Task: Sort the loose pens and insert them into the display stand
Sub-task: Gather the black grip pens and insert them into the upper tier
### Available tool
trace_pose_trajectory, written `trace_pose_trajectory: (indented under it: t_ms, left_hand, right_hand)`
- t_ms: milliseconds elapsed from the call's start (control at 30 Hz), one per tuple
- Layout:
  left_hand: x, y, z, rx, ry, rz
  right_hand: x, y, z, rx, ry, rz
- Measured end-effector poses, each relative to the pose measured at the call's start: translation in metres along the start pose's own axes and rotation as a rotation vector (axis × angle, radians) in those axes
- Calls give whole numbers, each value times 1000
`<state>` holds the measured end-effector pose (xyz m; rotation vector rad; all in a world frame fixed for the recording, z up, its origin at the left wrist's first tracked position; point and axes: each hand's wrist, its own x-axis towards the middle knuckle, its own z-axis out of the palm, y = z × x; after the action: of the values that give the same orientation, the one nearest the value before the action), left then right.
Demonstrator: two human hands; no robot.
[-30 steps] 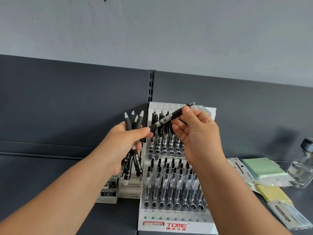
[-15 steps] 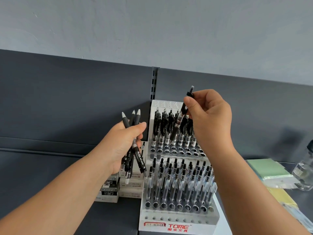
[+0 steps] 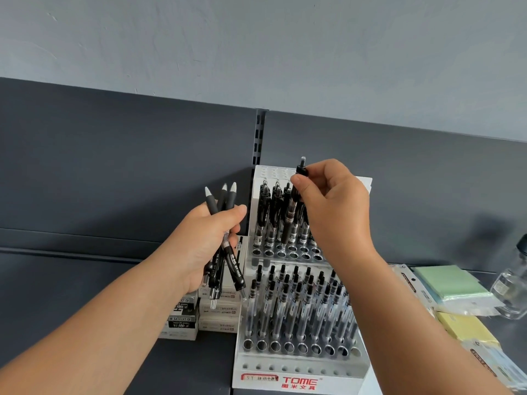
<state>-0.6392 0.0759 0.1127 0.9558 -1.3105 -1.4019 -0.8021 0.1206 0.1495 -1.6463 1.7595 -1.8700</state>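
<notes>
A white tiered display stand point(image 3: 296, 374) marked TOME stands on the dark shelf, with several black and clear pens upright in its rows of holes. My right hand point(image 3: 333, 206) pinches the top of a black pen point(image 3: 291, 215), which stands nearly upright with its tip at a hole in the upper tier. My left hand point(image 3: 205, 240), left of the stand, grips a bundle of three black pens point(image 3: 221, 252) with their grey tips pointing up.
Small stacked pen boxes point(image 3: 199, 317) sit left of the stand's base. At the right lie packets of green sticky notes point(image 3: 450, 283) and yellow sticky notes point(image 3: 464, 326), and a clear jar point(image 3: 513, 289) with a dark lid. A dark back panel rises behind.
My right hand has turned the pen from slanting to nearly upright and lowered it toward the upper tier. My left hand still holds its bundle in the same place.
</notes>
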Motion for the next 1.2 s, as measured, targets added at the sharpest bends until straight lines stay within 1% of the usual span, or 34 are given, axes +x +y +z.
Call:
trace_pose_trajectory:
  t_ms: [200,433,533,633,667,700,800,833,867,967,1067,1200]
  left_hand:
    - [-1,-1,1,14,-8,-6]
    - [-2,0,4,13,-12,-10]
    - [-4,3,6,-30,-15,-27]
    - [-3,8,7,-72,18,-38]
    - [-2,9,8,-87,37,-42]
    - [-1,11,10,-113,62,-46]
    - [4,16,15,-176,146,-40]
    - [5,17,17,-188,175,-31]
    - [5,18,18,-204,196,-18]
    - [2,20,23,-176,222,-2]
    - [-5,21,23,-138,171,1]
    - [-11,23,14,-285,80,-65]
  right_hand:
    - [-14,16,10,-171,-76,27]
    - [-25,19,8,-210,-97,65]
    - [-26,17,3,-189,-122,106]
    - [-36,11,-3,-114,-62,63]
    - [-40,7,-5,-74,-83,47]
    - [-44,3,-6,-28,-145,42]
    - [-54,-6,-6,129,-470,114]
    - [-57,-6,-5,167,-546,152]
    - [-59,-6,-3,190,-583,180]
    - [-60,-5,-2,203,-534,177]
    - [-54,-2,-9,258,-429,203]
    - [-42,6,-24,322,-290,262]
